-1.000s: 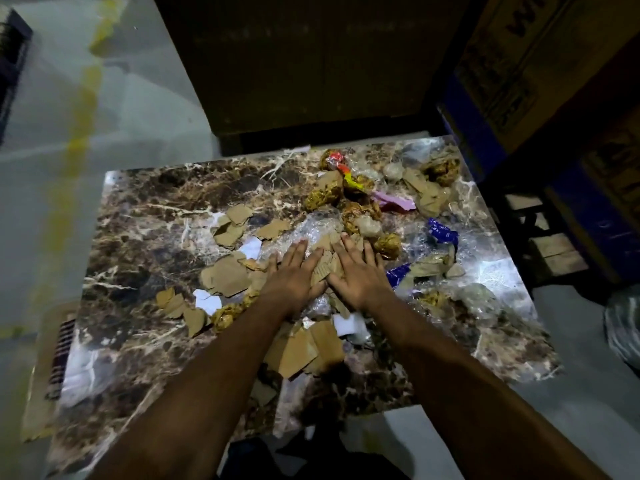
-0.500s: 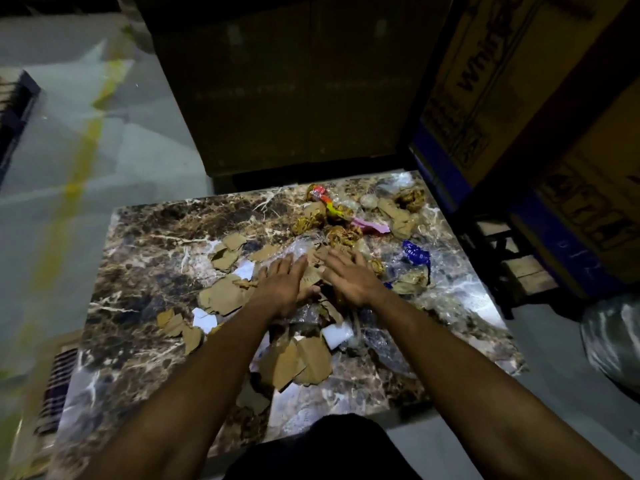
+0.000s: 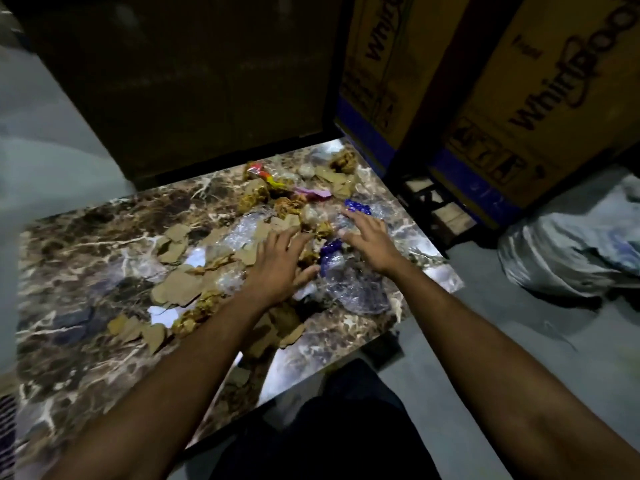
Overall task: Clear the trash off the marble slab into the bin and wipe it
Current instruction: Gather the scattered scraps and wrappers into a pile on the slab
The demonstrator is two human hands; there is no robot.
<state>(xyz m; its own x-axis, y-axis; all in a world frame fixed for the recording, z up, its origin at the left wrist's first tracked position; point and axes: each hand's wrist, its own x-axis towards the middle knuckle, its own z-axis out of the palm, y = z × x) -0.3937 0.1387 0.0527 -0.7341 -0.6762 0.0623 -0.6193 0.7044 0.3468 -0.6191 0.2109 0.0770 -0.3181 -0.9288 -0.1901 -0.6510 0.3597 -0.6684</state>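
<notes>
A brown veined marble slab (image 3: 79,237) lies low in front of me, strewn with trash. Torn cardboard pieces (image 3: 180,285), crumpled clear plastic (image 3: 360,289), white paper scraps (image 3: 161,315), golden crumpled wrappers (image 3: 192,317), blue wrappers (image 3: 358,206) and a red-yellow wrapper (image 3: 263,174) cover its middle and far right. My left hand (image 3: 280,268) lies flat on the pile with fingers spread. My right hand (image 3: 369,237) hovers over or touches the plastic at the right, fingers straight and spread. Neither hand holds anything. No bin is clearly visible.
Large printed cardboard boxes (image 3: 540,98) stand at the right behind the slab, with a dark box or panel (image 3: 194,81) at the back. A grey crumpled plastic bag (image 3: 571,251) lies on the floor at the right. Grey floor (image 3: 52,150) stretches to the left.
My hands have spread apart; the right one has slid to the right over the plastic and blue wrappers. The camera has tilted up and to the right.
</notes>
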